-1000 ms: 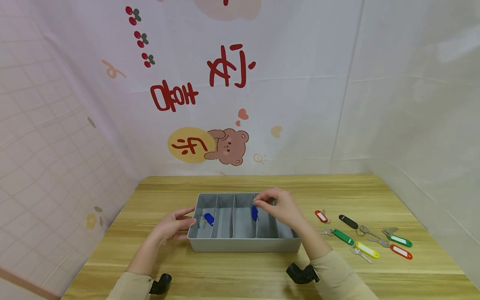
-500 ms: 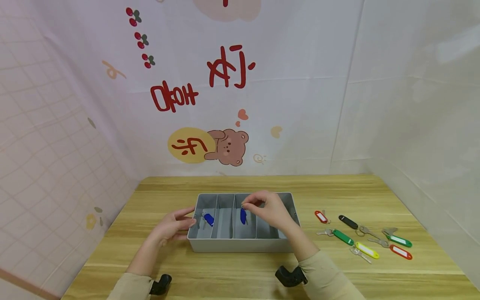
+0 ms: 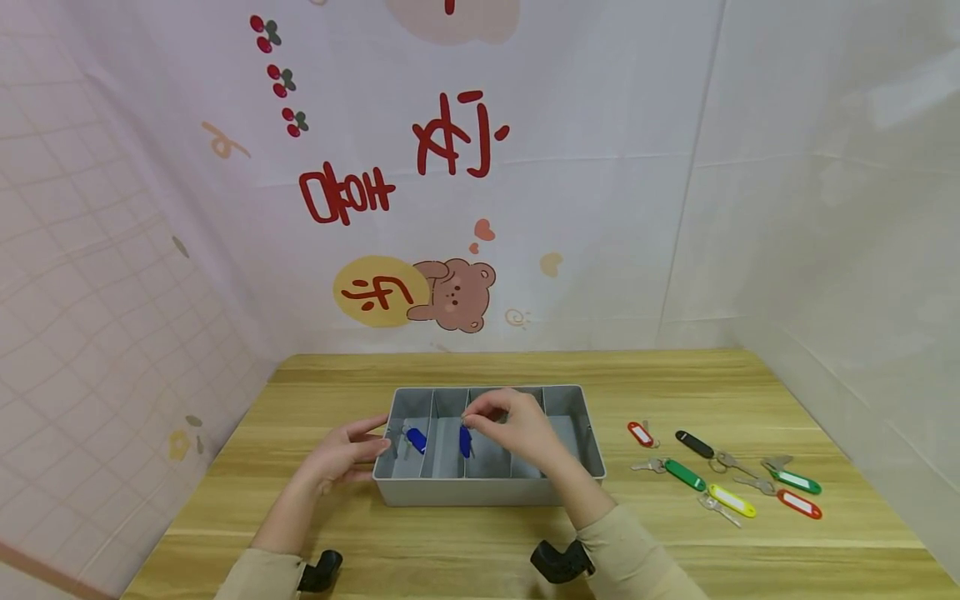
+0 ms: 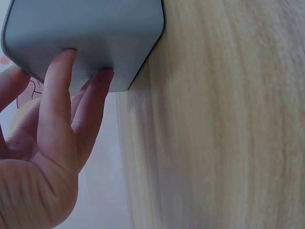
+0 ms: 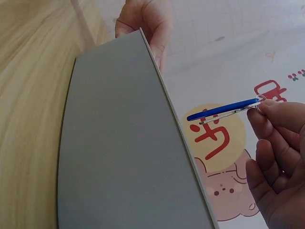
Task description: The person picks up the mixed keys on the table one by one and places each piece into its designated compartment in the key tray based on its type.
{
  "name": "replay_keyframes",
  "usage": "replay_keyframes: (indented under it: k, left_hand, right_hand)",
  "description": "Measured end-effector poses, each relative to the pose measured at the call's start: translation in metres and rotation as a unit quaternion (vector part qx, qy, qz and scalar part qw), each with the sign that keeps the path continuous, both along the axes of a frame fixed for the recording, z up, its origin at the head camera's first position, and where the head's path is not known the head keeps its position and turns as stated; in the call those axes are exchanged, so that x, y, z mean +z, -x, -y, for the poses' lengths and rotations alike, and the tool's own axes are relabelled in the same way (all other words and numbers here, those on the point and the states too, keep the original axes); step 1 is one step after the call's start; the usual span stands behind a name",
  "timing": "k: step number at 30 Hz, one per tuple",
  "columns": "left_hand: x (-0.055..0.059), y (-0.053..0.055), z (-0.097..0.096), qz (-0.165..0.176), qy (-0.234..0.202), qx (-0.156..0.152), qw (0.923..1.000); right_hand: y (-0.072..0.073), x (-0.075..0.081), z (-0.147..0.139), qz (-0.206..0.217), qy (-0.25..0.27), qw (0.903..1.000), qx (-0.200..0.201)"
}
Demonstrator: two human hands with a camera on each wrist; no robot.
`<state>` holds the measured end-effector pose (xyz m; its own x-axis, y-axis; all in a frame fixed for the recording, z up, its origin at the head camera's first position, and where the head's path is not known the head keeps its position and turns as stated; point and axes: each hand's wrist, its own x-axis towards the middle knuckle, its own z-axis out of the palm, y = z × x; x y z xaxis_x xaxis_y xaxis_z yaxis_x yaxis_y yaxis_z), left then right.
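Blue plastic key tag with silver metal key [image 3: 466,442], suspended above a grey divided tray [image 3: 487,494].
Right hand [image 3: 517,425]: thumb and finger pinching the tag's ring; left hand [image 3: 341,454]: fingers spread, fingertips against the tray's end wall; second blue key tag [image 3: 416,441]: leftmost compartment; assorted coloured key tags [image 3: 685,475]: on wood-grain bench [image 3: 450,546], right of tray.

Pale backdrop [image 3: 607,192] with cartoon bear [image 3: 459,296], cherries [image 3: 280,89] and red lettering [image 3: 485,137] behind wooden table [image 3: 450,546].
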<state>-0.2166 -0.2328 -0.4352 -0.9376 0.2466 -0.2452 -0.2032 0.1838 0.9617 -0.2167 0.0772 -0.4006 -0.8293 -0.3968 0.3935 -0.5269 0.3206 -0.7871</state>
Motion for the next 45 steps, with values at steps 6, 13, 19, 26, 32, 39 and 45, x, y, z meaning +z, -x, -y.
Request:
replay_keyframes:
  k: [6, 13, 19, 26, 32, 39, 45]
  left_hand:
    - [-0.002, 0.001, 0.001, 0.000, -0.001, -0.001, 1.0000]
    - [-0.002, 0.000, 0.000, 0.001, -0.008, -0.001, 1.0000]
    - [-0.002, 0.001, 0.000, 0.006, -0.015, 0.002, 0.9999]
    - [-0.001, -0.001, -0.002, 0.007, -0.020, -0.002, 0.9998]
    - [0.000, -0.002, -0.003, 0.012, -0.019, 0.003, 0.9997]
    - [-0.002, -0.001, -0.001, 0.013, -0.022, -0.004, 0.9997]
    - [-0.001, -0.001, 0.000, 0.015, -0.024, -0.004, 0.9996]
  right_hand:
    - [-0.002, 0.000, 0.008, -0.004, -0.005, 1.0000, -0.006]
    - [-0.001, -0.003, 0.017, -0.012, 0.003, 0.9999, 0.001]
    - [-0.003, -0.002, 0.024, -0.012, -0.005, 0.9999, 0.002]
    - [-0.002, 0.000, 0.033, -0.018, -0.003, 0.9997, 0.019]
    - [0.000, 0.003, 0.041, -0.025, 0.000, 0.9992, 0.030]
    - [0.003, 0.003, 0.054, -0.034, 0.004, 0.9987, 0.037]
    - [0.005, 0.001, 0.064, -0.038, 0.005, 0.9988, 0.032]
